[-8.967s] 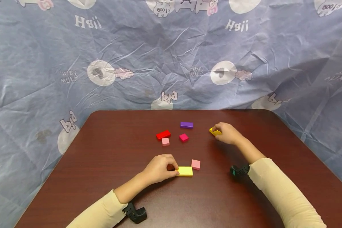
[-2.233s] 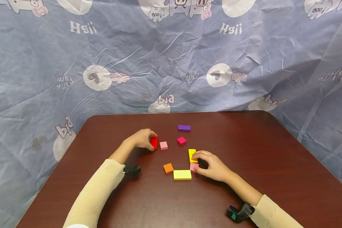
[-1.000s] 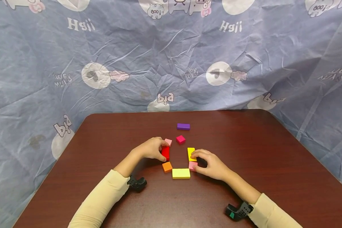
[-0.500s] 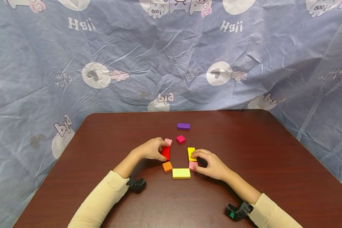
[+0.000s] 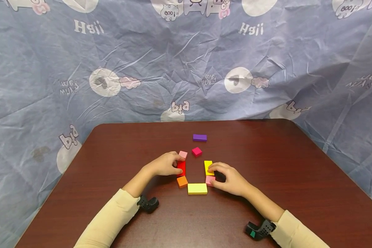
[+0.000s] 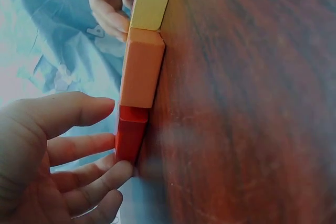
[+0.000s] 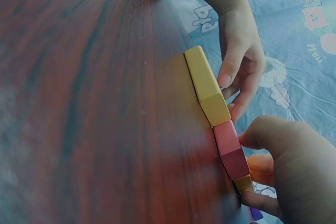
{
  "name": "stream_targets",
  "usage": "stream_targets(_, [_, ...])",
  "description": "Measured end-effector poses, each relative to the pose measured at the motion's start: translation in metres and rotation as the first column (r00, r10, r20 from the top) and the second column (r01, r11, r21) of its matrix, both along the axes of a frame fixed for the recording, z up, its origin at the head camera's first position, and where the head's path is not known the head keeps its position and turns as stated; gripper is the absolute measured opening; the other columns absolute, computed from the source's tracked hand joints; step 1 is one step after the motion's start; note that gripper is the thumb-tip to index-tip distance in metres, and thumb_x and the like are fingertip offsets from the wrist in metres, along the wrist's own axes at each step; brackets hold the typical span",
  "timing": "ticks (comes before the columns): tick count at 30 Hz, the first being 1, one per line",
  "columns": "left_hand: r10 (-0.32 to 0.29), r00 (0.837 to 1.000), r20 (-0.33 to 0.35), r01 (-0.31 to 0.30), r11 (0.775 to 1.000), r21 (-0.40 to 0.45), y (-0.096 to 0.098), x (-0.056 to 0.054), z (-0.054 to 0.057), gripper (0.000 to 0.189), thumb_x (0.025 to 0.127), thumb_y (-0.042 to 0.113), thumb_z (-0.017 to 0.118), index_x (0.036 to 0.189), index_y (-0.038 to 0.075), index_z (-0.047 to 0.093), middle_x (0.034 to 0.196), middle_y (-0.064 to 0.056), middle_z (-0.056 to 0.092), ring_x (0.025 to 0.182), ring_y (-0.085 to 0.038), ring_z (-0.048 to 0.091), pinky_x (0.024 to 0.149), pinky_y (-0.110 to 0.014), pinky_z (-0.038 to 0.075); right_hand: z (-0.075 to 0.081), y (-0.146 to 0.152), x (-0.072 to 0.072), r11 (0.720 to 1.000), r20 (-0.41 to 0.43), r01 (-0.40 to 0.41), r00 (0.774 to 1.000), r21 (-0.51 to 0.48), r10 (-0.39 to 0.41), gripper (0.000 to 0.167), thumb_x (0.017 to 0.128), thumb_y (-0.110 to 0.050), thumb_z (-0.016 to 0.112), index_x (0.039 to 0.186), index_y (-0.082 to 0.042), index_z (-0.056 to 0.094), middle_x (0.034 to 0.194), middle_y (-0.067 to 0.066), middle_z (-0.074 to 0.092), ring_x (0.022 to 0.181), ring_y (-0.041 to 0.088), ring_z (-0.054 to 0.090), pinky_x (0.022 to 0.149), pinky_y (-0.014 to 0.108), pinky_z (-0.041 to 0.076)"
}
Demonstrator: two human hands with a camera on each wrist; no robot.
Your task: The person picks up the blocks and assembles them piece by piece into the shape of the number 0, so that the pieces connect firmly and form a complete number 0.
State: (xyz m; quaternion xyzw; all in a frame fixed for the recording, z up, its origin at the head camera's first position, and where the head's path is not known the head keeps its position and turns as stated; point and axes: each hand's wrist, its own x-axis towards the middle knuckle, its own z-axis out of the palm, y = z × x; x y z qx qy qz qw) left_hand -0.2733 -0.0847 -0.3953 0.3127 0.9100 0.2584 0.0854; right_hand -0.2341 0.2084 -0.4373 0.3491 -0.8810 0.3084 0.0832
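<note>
Soft, fairly even light fills the head view; a pale sheen spreads over the table (image 5: 192, 220) on the wearer's side of the pale yellow block (image 5: 197, 188), and soft shadows lie beneath the left hand (image 5: 165, 164) and right hand (image 5: 230, 179) flanking it. Beyond it, creases in the cloth (image 5: 186, 51) catch bright streaks. Both wrist views look cool-tinted and hazy, with table grain blurred beside that block.

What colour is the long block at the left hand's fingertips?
Red. The long block shows best in the head view, partly covered by the left hand.
</note>
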Motion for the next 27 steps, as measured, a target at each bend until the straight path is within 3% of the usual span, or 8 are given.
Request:
stream_targets(4, [0.025,0.998,-0.051,-0.025,1.000,0.006,-0.002,0.004,-0.003,0.041,0.085,0.018,0.071,0.124,0.005,0.065,0.108,-0.009,0.058,0.093,-0.022,0.057,0.085,-0.034,0.048,0.000,0.000,0.000,1.000,0.002,0.002,1.000,0.003,-0.002,0.033,0.080,-0.016,0.076,0.112,-0.011,0.068,0.118,-0.002,0.062,0.115,0.020,0.056,0.099,0.045,0.044])
stream_targets(8, [0.041,0.988,-0.149,-0.037,0.999,0.026,-0.002,0.011,-0.007,0.037,0.086,0.020,0.070,0.122,0.007,0.067,0.116,-0.008,0.058,0.104,-0.024,0.056,0.093,-0.039,0.047,0.000,0.000,0.000,1.000,0.000,0.000,1.000,0.000,0.000,0.033,0.080,-0.017,0.077,0.112,-0.010,0.068,0.118,-0.002,0.063,0.115,0.021,0.056,0.099,0.045,0.044])
stream_targets(15, [-0.015,0.953,-0.302,0.036,0.997,0.063,-0.001,0.036,-0.014,0.027,0.087,0.021,0.069,0.111,0.008,0.071,0.113,-0.004,0.063,0.109,-0.025,0.056,0.096,-0.040,0.045,0.000,0.000,0.000,1.000,-0.004,-0.003,1.000,0.000,0.003,0.034,0.081,-0.019,0.077,0.112,-0.010,0.068,0.118,-0.001,0.063,0.115,0.022,0.056,0.098,0.046,0.044])
stream_targets(21, [-0.017,0.934,-0.356,0.052,0.995,0.087,-0.002,0.049,-0.020,0.023,0.086,0.020,0.071,0.106,0.010,0.073,0.109,0.000,0.064,0.103,-0.020,0.058,0.092,-0.037,0.047,0.000,0.001,-0.001,1.000,-0.008,0.001,1.000,-0.005,-0.001,0.034,0.081,-0.019,0.077,0.112,-0.009,0.068,0.117,-0.001,0.063,0.115,0.022,0.056,0.098,0.046,0.044])
stream_targets(27, [-0.020,0.928,-0.371,0.051,0.996,0.073,-0.004,0.051,-0.025,0.020,0.085,0.019,0.074,0.102,0.009,0.073,0.105,-0.001,0.066,0.100,-0.019,0.060,0.091,-0.036,0.048,0.000,0.000,0.000,1.000,-0.018,-0.006,1.000,-0.008,0.006,0.034,0.080,-0.018,0.078,0.112,-0.008,0.068,0.117,0.001,0.063,0.115,0.022,0.056,0.098,0.046,0.044])
